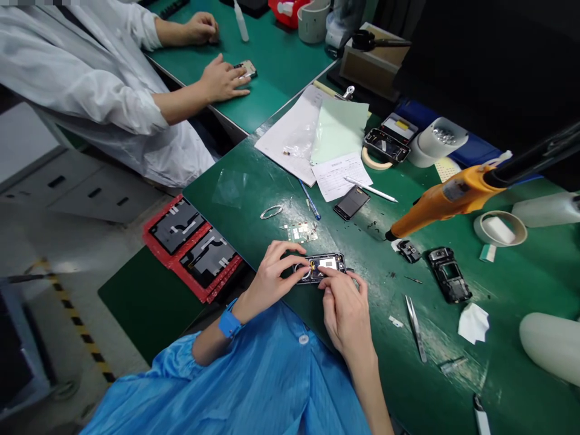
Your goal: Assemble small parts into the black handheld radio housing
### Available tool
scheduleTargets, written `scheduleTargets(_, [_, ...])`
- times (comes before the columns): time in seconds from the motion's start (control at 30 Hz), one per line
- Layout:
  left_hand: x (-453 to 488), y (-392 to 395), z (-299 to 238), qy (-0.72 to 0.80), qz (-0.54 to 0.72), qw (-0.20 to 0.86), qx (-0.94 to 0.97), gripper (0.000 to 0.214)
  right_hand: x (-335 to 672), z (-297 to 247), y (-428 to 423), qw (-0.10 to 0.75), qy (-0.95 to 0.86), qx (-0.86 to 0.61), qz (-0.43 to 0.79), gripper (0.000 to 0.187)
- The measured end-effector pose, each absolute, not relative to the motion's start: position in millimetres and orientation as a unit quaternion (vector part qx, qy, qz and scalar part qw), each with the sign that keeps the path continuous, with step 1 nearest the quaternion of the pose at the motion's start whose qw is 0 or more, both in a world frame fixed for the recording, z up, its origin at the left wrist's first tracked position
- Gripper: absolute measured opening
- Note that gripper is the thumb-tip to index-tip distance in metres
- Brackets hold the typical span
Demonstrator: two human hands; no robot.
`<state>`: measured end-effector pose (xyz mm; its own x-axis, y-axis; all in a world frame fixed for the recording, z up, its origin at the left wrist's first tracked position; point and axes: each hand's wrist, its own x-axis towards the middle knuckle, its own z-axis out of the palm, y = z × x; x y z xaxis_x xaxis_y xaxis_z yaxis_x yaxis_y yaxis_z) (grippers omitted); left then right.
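Observation:
A dark phone housing (329, 263) with a white patch and a small yellow part inside lies at the table's near edge, between my hands. My left hand (277, 270) grips its left end, with thumb and fingertips by the yellow part and a pale loop. From the right, my right hand (347, 305) holds the other end, its index fingertip on the inside of the housing. Just beyond lies a green circuit board (301, 232), and a metal oval ring (272, 211) is further left. What sits under my fingertips is hidden.
An orange electric screwdriver (446, 196) hangs at right. Tweezers (415, 329), a black housing (449, 275) and a tape roll (500, 228) lie there. A dark phone part (351, 202) and papers are beyond. A co-worker's hand (224, 78) rests on a device at upper left.

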<state>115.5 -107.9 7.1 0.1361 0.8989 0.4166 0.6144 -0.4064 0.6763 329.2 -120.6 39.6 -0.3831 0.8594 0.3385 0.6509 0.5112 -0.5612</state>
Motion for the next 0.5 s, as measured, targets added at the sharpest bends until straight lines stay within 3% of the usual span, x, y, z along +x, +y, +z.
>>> scheduleTargets(0.33, [121.3,-120.8,11.4,0.511,0.421,0.119,0.739,0.01,327.7,32.8,-122.1,0.309,-0.818,-0.46,0.155,0.012])
scheduleTargets(0.5, [120.1,-126.1,11.9,0.463,0.38,0.063,0.798,0.007,326.8,30.3,-120.3,0.318,-0.827,-0.451,0.106,0.02])
